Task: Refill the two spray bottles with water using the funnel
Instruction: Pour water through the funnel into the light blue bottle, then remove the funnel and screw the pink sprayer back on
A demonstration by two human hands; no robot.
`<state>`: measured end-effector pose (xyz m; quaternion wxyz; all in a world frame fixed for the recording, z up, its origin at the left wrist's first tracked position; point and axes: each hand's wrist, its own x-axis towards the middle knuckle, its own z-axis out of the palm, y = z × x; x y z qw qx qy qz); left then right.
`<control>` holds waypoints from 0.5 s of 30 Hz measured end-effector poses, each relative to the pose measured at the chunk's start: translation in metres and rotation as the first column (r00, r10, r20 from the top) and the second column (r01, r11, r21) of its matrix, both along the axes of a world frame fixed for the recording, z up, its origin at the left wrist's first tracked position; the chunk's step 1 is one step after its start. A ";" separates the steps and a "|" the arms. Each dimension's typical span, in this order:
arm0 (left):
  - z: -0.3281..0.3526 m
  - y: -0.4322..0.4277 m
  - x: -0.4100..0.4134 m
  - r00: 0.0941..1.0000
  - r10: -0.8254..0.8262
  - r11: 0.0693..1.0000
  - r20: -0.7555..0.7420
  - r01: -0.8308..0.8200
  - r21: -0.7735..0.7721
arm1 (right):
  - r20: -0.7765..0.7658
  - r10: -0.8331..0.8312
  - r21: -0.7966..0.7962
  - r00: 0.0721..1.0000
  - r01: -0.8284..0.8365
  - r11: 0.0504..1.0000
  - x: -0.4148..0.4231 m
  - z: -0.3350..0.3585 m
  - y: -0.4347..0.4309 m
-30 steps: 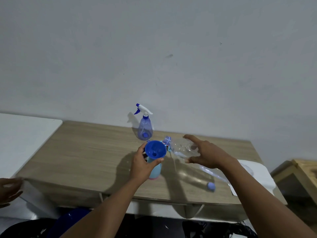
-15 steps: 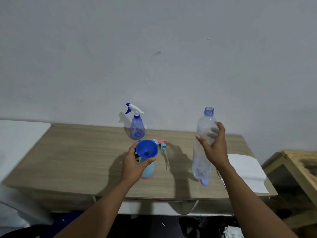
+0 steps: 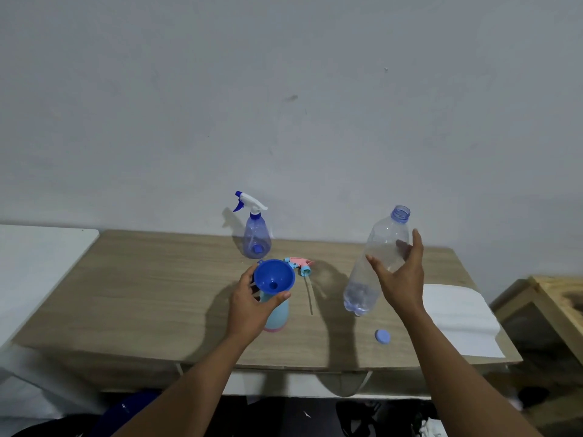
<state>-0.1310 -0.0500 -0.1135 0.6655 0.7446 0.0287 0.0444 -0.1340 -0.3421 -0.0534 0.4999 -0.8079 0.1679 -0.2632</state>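
A blue funnel (image 3: 273, 276) sits in the mouth of a light blue spray bottle with a pink base (image 3: 277, 313) on the wooden table (image 3: 142, 294). My left hand (image 3: 252, 302) grips that bottle and the funnel's neck. My right hand (image 3: 399, 275) holds a clear plastic water bottle (image 3: 378, 257) nearly upright, uncapped, with a little water at its bottom. The pink and blue spray head (image 3: 299, 264) with its tube lies on the table behind the funnel. A purple spray bottle with a white trigger (image 3: 256, 234) stands by the wall.
A small blue cap (image 3: 382, 336) lies near the table's front edge. A white cloth (image 3: 457, 316) covers the table's right end. A white surface (image 3: 34, 263) adjoins on the left, and a wooden crate (image 3: 549, 304) stands at the right.
My right hand has swung the water bottle from a tipped pouring pose at the funnel to nearly upright and moved it right. My left hand stays on the funnel and bottle.
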 end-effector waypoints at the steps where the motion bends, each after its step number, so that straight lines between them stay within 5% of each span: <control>1: 0.000 0.000 0.000 1.000 -0.001 1.000 0.002 0.001 0.004 | 0.031 -0.052 -0.007 0.998 0.052 0.999 -0.005 0.000 0.003; 4: 0.001 0.000 0.001 1.000 0.003 1.000 0.013 -0.003 0.011 | 0.243 -0.150 -0.098 0.958 0.178 0.979 -0.019 -0.006 0.026; 6: 0.000 0.000 0.002 1.000 0.005 1.000 0.015 -0.006 0.021 | 0.264 0.005 -0.136 0.964 0.032 0.990 -0.022 -0.012 0.049; 10: -0.001 0.001 0.004 1.000 0.027 0.998 0.016 -0.028 0.050 | -0.091 0.376 0.023 0.922 -0.375 0.927 -0.013 -0.014 0.098; 15: -0.002 0.001 0.005 0.999 0.017 0.996 0.028 -0.019 0.089 | -0.336 0.553 0.164 0.763 -0.530 0.832 0.008 -0.009 0.138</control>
